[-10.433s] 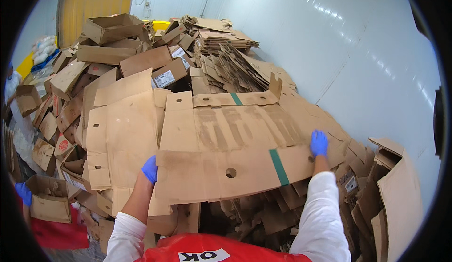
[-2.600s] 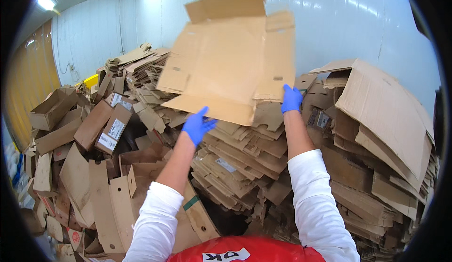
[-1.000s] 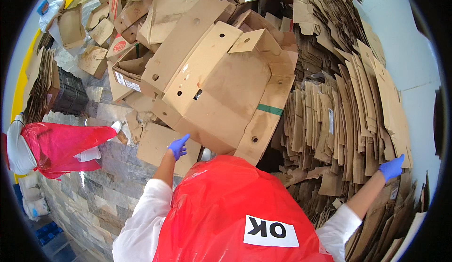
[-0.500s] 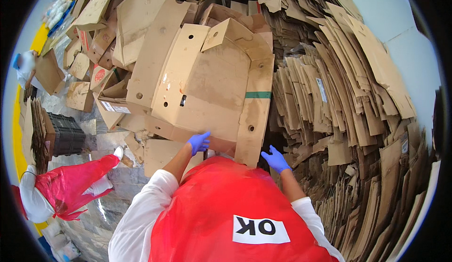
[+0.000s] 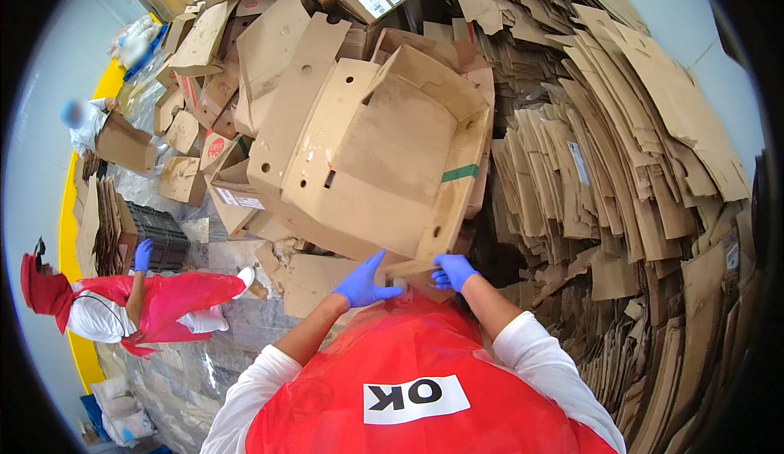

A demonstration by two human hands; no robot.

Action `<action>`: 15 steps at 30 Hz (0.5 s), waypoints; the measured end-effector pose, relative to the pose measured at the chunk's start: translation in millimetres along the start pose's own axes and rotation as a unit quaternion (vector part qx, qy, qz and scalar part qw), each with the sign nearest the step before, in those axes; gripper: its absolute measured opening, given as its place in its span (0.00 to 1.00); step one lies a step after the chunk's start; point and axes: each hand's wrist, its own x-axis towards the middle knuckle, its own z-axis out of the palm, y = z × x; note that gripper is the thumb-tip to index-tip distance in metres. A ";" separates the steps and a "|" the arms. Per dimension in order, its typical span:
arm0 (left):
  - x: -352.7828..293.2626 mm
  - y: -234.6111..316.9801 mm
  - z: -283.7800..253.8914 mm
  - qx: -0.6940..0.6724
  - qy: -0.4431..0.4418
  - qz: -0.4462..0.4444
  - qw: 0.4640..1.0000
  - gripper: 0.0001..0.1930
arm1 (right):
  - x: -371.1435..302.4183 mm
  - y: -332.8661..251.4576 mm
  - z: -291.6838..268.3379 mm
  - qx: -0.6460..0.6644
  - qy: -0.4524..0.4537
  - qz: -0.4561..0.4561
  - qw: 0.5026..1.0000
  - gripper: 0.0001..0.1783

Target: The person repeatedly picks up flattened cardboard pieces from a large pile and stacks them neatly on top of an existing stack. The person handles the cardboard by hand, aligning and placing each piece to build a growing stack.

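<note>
In front of me lies a large brown cardboard box, open-topped, with a strip of green tape on its right wall. Blue gloves cover both my hands. My right hand has its fingers curled over a flap at the box's near right corner. To the left of it, my left hand is open, thumb raised and apart from the fingers, close to the flap's other end. Whether it touches the flap I cannot tell.
Flattened cardboard stands in tall stacks on the right. More boxes are heaped behind and to the left. A person in a red apron is on the left near a dark crate; another person handles a box farther back.
My right hand has moved left and closed on the box's near flap. My left hand has shifted slightly right and nearer to me. The box's right wall now stands more upright.
</note>
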 end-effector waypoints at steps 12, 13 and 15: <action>-25.1 123.4 -24.6 0.158 0.050 -0.128 0.978 0.31 | -126.6 -46.0 81.0 -0.386 -0.180 -0.283 0.860 0.24; -27.3 124.0 -26.8 0.178 0.066 -0.137 0.972 0.26 | -132.5 -51.3 84.4 -0.374 -0.210 -0.294 0.854 0.23; -31.3 117.4 -40.6 0.216 0.100 -0.154 0.959 0.19 | -147.0 -63.3 84.3 -0.355 -0.267 -0.304 0.843 0.21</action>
